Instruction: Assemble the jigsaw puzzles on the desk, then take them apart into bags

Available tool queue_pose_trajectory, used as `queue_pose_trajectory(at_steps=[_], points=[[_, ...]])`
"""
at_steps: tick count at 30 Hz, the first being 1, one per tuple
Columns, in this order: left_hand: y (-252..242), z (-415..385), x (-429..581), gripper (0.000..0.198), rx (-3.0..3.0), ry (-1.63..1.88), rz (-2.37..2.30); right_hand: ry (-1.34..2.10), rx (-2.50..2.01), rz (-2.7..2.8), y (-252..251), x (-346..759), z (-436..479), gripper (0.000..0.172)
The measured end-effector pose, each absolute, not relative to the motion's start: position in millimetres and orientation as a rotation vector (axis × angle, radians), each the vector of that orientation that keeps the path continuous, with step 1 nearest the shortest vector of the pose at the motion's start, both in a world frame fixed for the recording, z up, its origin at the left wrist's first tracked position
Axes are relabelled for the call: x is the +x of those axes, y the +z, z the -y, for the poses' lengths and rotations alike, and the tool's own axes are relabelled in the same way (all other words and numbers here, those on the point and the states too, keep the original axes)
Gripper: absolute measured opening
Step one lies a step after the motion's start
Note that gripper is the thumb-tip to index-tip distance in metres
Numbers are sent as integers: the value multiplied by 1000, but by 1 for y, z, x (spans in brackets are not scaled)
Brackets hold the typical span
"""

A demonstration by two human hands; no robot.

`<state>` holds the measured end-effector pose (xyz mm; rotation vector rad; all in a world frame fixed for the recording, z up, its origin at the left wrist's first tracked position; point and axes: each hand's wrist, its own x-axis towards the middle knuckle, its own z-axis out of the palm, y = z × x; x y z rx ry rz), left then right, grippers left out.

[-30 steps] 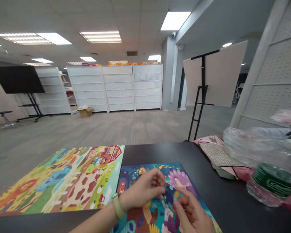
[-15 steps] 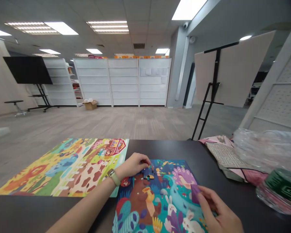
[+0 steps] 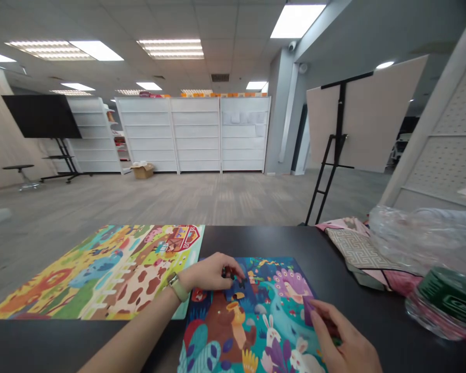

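On the table lies a colourful picture board (image 3: 252,331) with a bear, rabbits and a pink peacock on a dark blue and teal ground. My left hand (image 3: 213,270), with a watch on its wrist, is over the board's upper left part. Its thumb and fingers close around a small dark piece (image 3: 228,271), mostly hidden, so its kind is unclear. At the board's right edge, my right hand (image 3: 347,336) pinches a small flat purple piece (image 3: 308,311) between thumb and finger. Something green shows partly under that hand.
Left of the board lies a second picture sheet (image 3: 97,274) with a lion and a cow. To the right are a folded patterned cloth (image 3: 357,251), clear plastic wrapping (image 3: 407,238) and a green-labelled clear container (image 3: 446,295). An easel (image 3: 336,150) stands beyond the table.
My left hand has lowered, its fingertips bending down onto the board, and a dark piece now shows between them. My right hand keeps its pinch on the purple piece. The view has tilted slightly.
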<state>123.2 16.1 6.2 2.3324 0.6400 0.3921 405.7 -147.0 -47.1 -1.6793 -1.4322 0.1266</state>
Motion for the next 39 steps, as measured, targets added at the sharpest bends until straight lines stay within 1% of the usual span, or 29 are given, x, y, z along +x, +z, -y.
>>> queue_pose_trajectory(at_steps=[3,5,7,11,12,15,18,23,33,39], points=[[0,-21,123,18,2154,419,-708,131,-1684,1447,-46,405,147,34],[-4,-23,124,13,2013,453,-752,133,-1696,1453,-46,405,147,34],[-6,-25,124,17,1908,481,-761,125,-1703,1455,-46,405,147,34],[-5,-24,124,41,1875,483,-693,104,-1695,1473,-47,404,147,33],[-4,-24,124,44,1892,468,-682,98,-1692,1477,-47,404,147,33],[-3,-24,125,37,1920,426,-689,84,-1688,1488,-48,404,146,32],[-3,-24,125,29,1975,467,-784,63,-1683,1495,-49,404,146,31],[-4,-22,124,23,2297,536,-982,46,-1681,1515,-49,404,147,31],[-8,-25,120,20,2516,476,-945,33,-1700,1529,-50,403,146,32],[-8,-24,124,16,2462,422,-777,26,-1706,1546,-54,405,146,32]])
